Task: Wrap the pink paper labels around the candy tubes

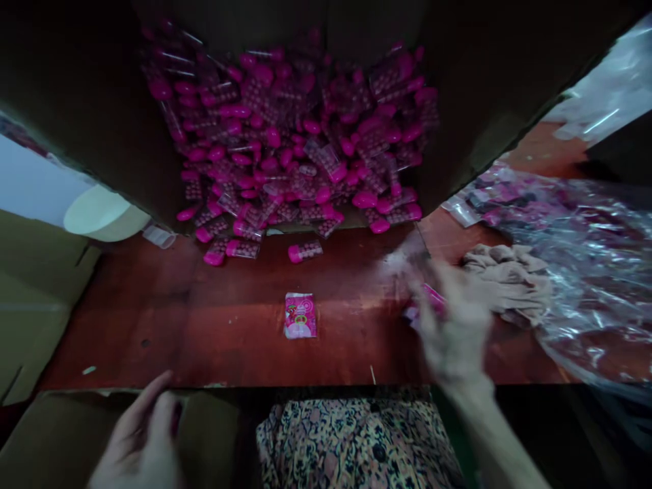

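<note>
Two hands apart: the right hand [453, 326] pinches a pink packet [426, 304], the left hand [141, 438] hangs loosely curled, empty.

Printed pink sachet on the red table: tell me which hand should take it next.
Left, probably: the left hand shows nothing in it, while the right hand is occupied with a pink packet, though that hand is about as near the sachet.

Room across red tabletop [153, 326], sachet [300, 316] in the way; packet heap [285, 136] ahead, plastic bag [595, 292] right
</note>
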Demonstrator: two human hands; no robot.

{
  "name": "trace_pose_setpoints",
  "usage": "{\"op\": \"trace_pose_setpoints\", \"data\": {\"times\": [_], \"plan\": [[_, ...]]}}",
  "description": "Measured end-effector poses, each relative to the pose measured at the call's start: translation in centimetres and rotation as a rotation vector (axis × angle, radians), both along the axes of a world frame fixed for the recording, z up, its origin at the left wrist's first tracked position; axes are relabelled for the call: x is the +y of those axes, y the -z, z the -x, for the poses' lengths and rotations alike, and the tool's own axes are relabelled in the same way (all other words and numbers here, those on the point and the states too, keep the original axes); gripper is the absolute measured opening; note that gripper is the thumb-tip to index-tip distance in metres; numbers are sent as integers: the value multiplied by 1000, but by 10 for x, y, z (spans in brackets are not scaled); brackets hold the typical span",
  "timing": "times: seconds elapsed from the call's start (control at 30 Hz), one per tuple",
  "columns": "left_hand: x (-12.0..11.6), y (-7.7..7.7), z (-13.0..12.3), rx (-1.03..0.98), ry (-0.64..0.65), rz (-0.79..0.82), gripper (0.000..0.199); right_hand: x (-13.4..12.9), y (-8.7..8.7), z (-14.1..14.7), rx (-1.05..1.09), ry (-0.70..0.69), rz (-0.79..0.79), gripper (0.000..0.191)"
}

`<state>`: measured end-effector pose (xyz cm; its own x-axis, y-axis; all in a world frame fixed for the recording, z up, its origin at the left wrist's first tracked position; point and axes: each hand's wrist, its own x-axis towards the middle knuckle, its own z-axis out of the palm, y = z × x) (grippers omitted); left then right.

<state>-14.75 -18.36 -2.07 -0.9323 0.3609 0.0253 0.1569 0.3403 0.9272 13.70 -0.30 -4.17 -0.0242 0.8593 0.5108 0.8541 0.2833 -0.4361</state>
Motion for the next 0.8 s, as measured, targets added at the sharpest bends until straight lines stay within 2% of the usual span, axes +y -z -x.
{"op": "trace_pose_setpoints", "data": {"times": [0.03, 0.07, 0.13, 0.23, 0.33, 0.4, 0.5, 0.6, 0.73, 0.8], "plan": [[16, 3, -7, 26, 29, 28, 32, -10, 0, 28, 7, -95, 30, 23], [31, 6, -15, 25, 110, -9, 28, -20, 3, 53, 58, -229, 112, 20], [59, 12, -30, 25, 297, -22, 22, -32, 11, 92, 116, -398, 273, 15], [85, 27, -48, 49, 557, 30, 23, -38, 26, 114, 93, -411, 297, 13], [95, 44, -60, 185, 687, 67, 22, -37, 32, 111, 84, -392, 277, 18], [97, 51, -65, 260, 701, 53, 21, -38, 32, 106, 108, -379, 265, 19], [95, 51, -69, 220, 714, 8, 19, -39, 31, 101, 206, -363, 247, 21], [92, 46, -66, 74, 675, -62, 17, -40, 34, 99, 370, -342, 230, 22], [91, 39, -64, -175, 502, -155, 22, -38, 38, 96, 613, -296, 239, 24], [96, 34, -66, -294, 467, -177, 29, -37, 36, 94, 706, -313, 268, 19]]}}
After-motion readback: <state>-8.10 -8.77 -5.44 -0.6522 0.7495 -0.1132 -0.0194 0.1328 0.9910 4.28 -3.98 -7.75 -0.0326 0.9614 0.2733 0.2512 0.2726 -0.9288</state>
